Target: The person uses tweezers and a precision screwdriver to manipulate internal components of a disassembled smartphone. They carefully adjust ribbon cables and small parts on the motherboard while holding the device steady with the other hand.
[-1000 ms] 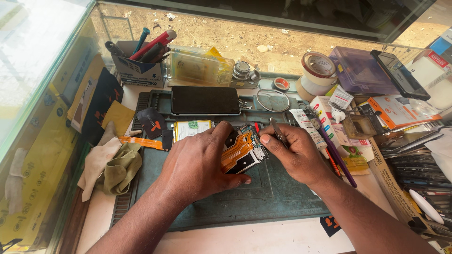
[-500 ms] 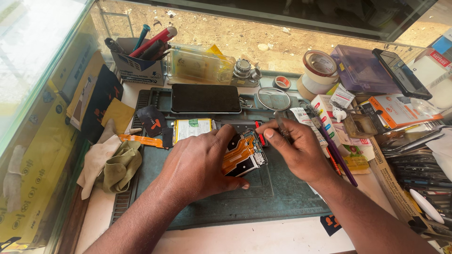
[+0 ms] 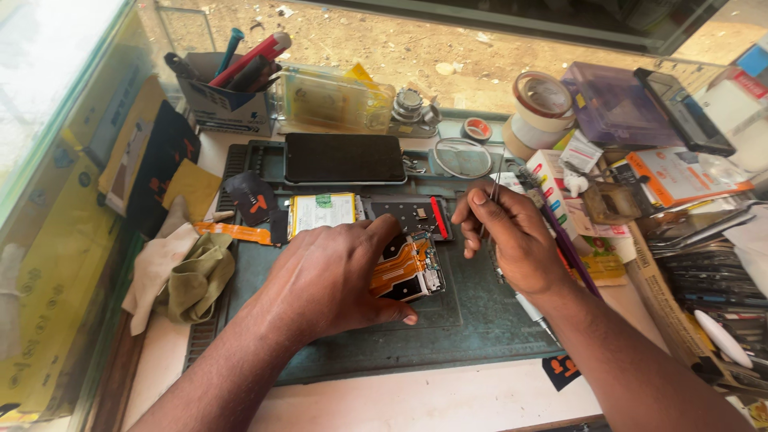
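The opened phone (image 3: 404,268) lies flat on the green mat (image 3: 480,320) on the desk, its long side running left to right. Orange strips and small metal parts show inside. The left hand (image 3: 332,276) presses on it. The right hand (image 3: 512,236) pinches thin tweezers (image 3: 494,192). A box (image 3: 228,100) behind holds tools.

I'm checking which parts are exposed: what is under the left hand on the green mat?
The left hand presses on an opened phone. Orange flex cable and circuit board show at its right end on the green mat. The rest of the phone is covered by the hand.
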Demonstrator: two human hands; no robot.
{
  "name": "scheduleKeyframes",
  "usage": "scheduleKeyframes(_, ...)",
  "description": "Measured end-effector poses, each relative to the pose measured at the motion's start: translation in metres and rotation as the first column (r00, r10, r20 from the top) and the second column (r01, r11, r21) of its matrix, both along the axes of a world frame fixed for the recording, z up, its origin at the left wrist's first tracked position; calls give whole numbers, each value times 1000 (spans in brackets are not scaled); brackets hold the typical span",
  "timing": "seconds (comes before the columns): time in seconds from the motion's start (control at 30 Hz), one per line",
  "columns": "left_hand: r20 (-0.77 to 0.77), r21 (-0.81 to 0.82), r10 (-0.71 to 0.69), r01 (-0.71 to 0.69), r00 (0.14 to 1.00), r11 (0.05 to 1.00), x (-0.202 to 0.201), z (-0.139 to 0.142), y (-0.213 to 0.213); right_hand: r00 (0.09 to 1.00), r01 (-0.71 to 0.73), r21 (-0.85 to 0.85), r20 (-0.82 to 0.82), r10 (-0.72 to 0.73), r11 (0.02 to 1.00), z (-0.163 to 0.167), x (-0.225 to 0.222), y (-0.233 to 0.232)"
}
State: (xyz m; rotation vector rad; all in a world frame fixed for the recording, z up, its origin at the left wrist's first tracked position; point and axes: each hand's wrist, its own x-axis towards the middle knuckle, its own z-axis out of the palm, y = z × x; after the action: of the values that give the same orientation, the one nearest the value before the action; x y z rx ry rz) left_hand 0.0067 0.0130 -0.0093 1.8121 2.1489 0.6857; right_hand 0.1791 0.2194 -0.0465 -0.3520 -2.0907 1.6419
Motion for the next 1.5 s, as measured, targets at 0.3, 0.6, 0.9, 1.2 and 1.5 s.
scheduleKeyframes(0.3,4,-198,-49,49,999,979,-1,13,-4,899,-299,363,416,134,883,38,7,23)
scheduleKeyframes(0.6,-41,-305,-75,59,996,951,-4,15,-3,714,-192,517,657,-243,834,61,15,25)
scheduleKeyframes(0.9,-74,-322,-122,92,990,942,-5,8,-4,633,-207,757,587,-505,620,54,19,48)
scheduleKeyframes(1.2,-100,-323,-140,101,985,941,-8,0,-3,624,-185,745,593,-508,641,49,18,52)
scheduleKeyframes(1.5,-95,-325,-127,90,987,941,-8,2,-1,570,-279,740,641,-515,612,72,40,45)
